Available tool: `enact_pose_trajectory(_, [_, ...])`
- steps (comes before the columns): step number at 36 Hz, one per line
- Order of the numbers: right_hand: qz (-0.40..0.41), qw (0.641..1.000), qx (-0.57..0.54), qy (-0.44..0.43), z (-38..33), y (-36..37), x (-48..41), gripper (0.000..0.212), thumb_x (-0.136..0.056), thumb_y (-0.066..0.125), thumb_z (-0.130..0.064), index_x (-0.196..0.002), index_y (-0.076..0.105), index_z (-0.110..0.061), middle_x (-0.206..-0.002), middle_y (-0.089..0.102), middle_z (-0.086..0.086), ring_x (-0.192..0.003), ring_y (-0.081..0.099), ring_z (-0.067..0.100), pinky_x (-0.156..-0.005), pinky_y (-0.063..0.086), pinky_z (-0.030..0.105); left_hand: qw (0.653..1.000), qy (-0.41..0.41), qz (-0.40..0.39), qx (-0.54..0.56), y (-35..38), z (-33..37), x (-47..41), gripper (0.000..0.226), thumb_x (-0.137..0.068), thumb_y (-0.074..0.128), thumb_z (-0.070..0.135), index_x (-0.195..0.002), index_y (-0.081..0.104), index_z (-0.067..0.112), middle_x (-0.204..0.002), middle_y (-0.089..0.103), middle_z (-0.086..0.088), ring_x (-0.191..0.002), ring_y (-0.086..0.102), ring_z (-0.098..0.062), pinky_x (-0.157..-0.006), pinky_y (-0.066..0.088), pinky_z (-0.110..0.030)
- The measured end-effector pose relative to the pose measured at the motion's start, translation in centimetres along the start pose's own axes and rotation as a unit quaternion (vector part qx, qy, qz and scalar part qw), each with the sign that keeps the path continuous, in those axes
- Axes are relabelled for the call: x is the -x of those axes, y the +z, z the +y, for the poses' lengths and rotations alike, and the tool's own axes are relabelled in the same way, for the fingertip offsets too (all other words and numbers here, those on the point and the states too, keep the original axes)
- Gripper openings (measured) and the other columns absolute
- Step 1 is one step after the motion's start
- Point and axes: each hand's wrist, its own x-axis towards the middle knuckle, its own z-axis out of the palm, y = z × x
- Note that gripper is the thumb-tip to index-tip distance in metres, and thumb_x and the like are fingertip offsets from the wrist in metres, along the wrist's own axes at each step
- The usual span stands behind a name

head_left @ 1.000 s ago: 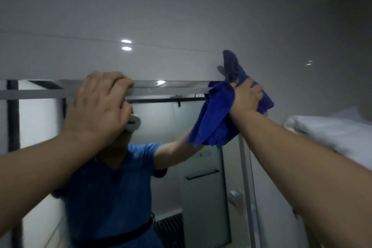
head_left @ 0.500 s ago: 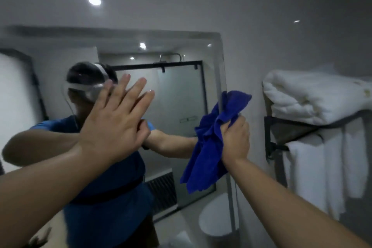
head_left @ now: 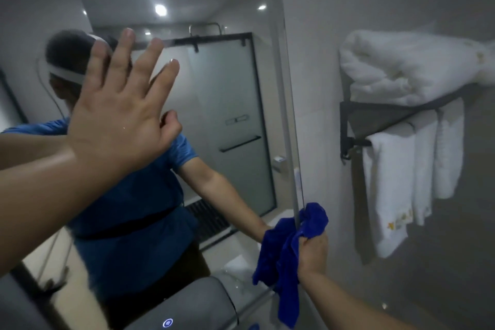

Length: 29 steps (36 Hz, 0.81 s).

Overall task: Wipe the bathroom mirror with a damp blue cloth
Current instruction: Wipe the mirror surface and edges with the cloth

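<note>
The bathroom mirror [head_left: 230, 104] fills the left and middle of the view, with its right edge running down the centre. My right hand [head_left: 312, 254] grips the bunched blue cloth [head_left: 288, 257] against the lower part of that right edge. The cloth wraps around the edge and hangs down below my fist. My left hand [head_left: 123, 112] is raised flat in front of the glass at the upper left, fingers spread, holding nothing. The mirror reflects a person in a blue shirt and a frosted shower door.
A black wall rack [head_left: 380, 120] right of the mirror carries folded white towels [head_left: 407, 67] on top and more white towels [head_left: 396, 190] hanging below. A grey appliance with a lit button [head_left: 187, 308] sits low at the bottom centre. Grey tiled wall lies at right.
My right hand has slid the blue cloth down the mirror's right edge from the top corner to the lower part. My left hand let go of the top edge and opened flat.
</note>
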Motion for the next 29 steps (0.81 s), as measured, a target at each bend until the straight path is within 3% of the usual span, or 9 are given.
enact_pose_trajectory(4, [0.028,0.998,-0.024,0.056,-2.8,0.4,-1.0,0.030,-0.102,0.049,-0.013,-0.072,0.053,-0.010,-0.073,0.062,0.018,-0.066,0.058,0.032,-0.081,0.059,0.061,1.000,0.004,-0.015,-0.012,0.0,-0.2,0.0,0.075,-0.100,0.043,0.046,-0.167,0.030,0.016,-0.177,0.017,-0.016,-0.164,0.007,-0.044,-0.130,0.009,-0.065])
enact_pose_trajectory(7, [0.007,0.999,-0.002,-0.046,-8.6,0.0,-1.3,0.022,-0.103,0.048,-0.027,-0.088,0.056,-0.012,-0.090,0.065,0.017,-0.084,0.063,0.035,-0.086,0.057,0.058,1.000,0.005,-0.019,-0.007,-0.1,0.0,0.0,0.077,-0.098,0.047,0.045,-0.167,0.031,0.015,-0.177,0.017,-0.016,-0.164,0.007,-0.044,-0.131,0.006,-0.064])
enact_pose_trajectory(10, [0.018,0.986,-0.018,-0.162,-17.2,-0.4,-2.2,0.054,-0.091,0.041,-0.053,-0.103,0.062,-0.004,-0.102,0.067,0.021,-0.092,0.067,0.039,-0.088,0.057,0.056,1.000,0.012,-0.023,0.000,0.1,0.0,-0.1,0.078,-0.098,0.050,0.045,-0.167,0.031,0.015,-0.177,0.016,-0.016,-0.164,0.006,-0.044,-0.131,0.006,-0.064])
enact_pose_trajectory(14, [0.048,0.932,-0.013,-0.359,-33.2,-1.2,-3.1,0.066,-0.089,0.043,-0.060,-0.123,0.065,-0.007,-0.119,0.069,0.017,-0.109,0.065,0.037,-0.100,0.052,0.050,1.000,0.012,-0.021,-0.002,0.3,0.1,0.1,0.076,-0.100,0.046,0.047,-0.167,0.030,0.015,-0.177,0.017,-0.016,-0.164,0.006,-0.043,-0.131,0.005,-0.063])
enact_pose_trajectory(16, [0.064,0.915,-0.005,-0.398,-41.0,-2.1,-2.5,0.074,-0.085,0.038,-0.064,-0.128,0.066,-0.011,-0.124,0.070,0.013,-0.116,0.066,0.037,-0.101,0.052,0.046,1.000,0.015,-0.024,-0.006,0.2,0.0,0.1,0.076,-0.102,0.040,0.049,-0.168,0.028,0.015,-0.177,0.015,-0.016,-0.164,0.005,-0.042,-0.132,0.004,-0.062])
enact_pose_trajectory(19, [0.048,0.915,-0.027,-0.399,-47.7,-3.4,-1.0,0.059,-0.098,0.051,-0.055,-0.140,0.055,-0.013,-0.137,0.063,0.012,-0.125,0.063,0.032,-0.094,0.048,0.032,0.999,0.015,-0.030,0.001,0.1,0.0,0.0,0.078,-0.100,0.035,0.052,-0.168,0.027,0.014,-0.178,0.013,-0.016,-0.164,0.003,-0.042,-0.132,0.004,-0.063])
enact_pose_trajectory(23, [0.047,0.907,-0.016,-0.418,-46.9,-4.2,-0.8,0.050,-0.101,0.052,-0.050,-0.134,0.054,-0.012,-0.132,0.066,0.011,-0.118,0.066,0.031,-0.082,0.040,0.024,1.000,0.010,-0.018,0.008,0.4,0.0,0.3,0.075,-0.102,0.039,0.049,-0.167,0.028,0.014,-0.177,0.014,-0.016,-0.164,0.004,-0.042,-0.131,0.005,-0.063])
enact_pose_trajectory(26, [0.031,0.917,-0.020,-0.398,-42.3,-4.3,-1.6,0.041,-0.102,0.052,-0.042,-0.126,0.058,-0.009,-0.124,0.072,0.015,-0.116,0.067,0.037,-0.088,0.047,0.035,1.000,0.011,-0.007,0.009,0.6,0.0,0.4,0.075,-0.101,0.043,0.047,-0.167,0.030,0.014,-0.177,0.016,-0.015,-0.164,0.005,-0.043,-0.131,0.005,-0.063])
enact_pose_trajectory(29, [0.020,0.930,0.006,-0.366,-35.6,-4.5,-2.2,0.039,-0.099,0.050,-0.035,-0.129,0.060,-0.012,-0.125,0.071,0.020,-0.115,0.065,0.042,-0.084,0.043,0.036,1.000,0.009,-0.010,0.022,0.6,0.1,0.3,0.075,-0.100,0.042,0.047,-0.167,0.029,0.015,-0.177,0.015,-0.014,-0.164,0.004,-0.042,-0.132,0.002,-0.062])
